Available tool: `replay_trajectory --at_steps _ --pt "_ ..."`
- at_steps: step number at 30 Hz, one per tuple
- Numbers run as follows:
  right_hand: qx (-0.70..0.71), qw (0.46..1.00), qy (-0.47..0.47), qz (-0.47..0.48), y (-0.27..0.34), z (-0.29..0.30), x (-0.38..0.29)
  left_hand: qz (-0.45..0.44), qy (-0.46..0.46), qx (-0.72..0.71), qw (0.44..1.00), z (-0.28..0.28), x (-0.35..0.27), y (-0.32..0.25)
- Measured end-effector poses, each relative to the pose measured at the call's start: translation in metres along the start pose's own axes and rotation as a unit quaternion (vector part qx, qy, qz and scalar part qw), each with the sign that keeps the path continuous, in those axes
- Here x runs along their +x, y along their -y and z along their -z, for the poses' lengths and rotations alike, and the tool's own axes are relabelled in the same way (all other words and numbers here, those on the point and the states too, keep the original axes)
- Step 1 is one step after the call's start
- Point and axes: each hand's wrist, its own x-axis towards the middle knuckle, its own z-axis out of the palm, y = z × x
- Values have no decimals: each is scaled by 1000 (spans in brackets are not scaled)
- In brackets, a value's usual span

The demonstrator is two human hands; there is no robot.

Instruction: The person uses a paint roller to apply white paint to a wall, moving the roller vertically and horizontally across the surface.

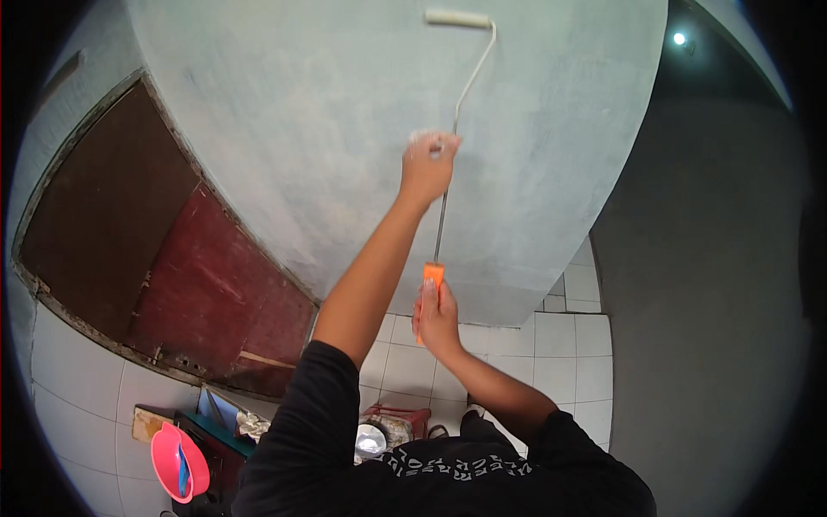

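Observation:
A paint roller with a narrow, pale sleeve (pixel 457 19) is against the upper part of the whitish-grey wall (pixel 362 97). Its long metal rod runs down to an orange handle (pixel 434 273), and my right hand (pixel 439 316) is wrapped around that handle. Higher up, my left hand (pixel 429 158) is at the rod, with its fingertips curled near it; the hand is slightly blurred and bears whitish marks. Whether those fingers grip the rod or only touch it cannot be told.
A brown and red door (pixel 213 278) is on the left. Below it, a pink basin (pixel 181 462) stands among cluttered items. A red stool (pixel 420 417) with a whitish container (pixel 371 441) is near my body. White floor tiles (pixel 555 375) meet a dark grey wall (pixel 704 258) on the right.

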Motion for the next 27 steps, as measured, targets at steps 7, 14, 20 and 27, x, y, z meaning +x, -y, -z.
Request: replay_trajectory --at_steps 7,14,20,27 --pt "31 997 65 38 104 -2 23 26 -10 -57 998 12 76 -85" --pt "-6 999 30 -25 -6 32 -6 33 32 6 999 -14 -6 11" --pt "28 988 -13 -153 -135 62 -88 139 64 55 987 -45 -169 121" --pt "0 968 -62 -243 -194 76 -135 296 139 75 942 -61 -259 170"
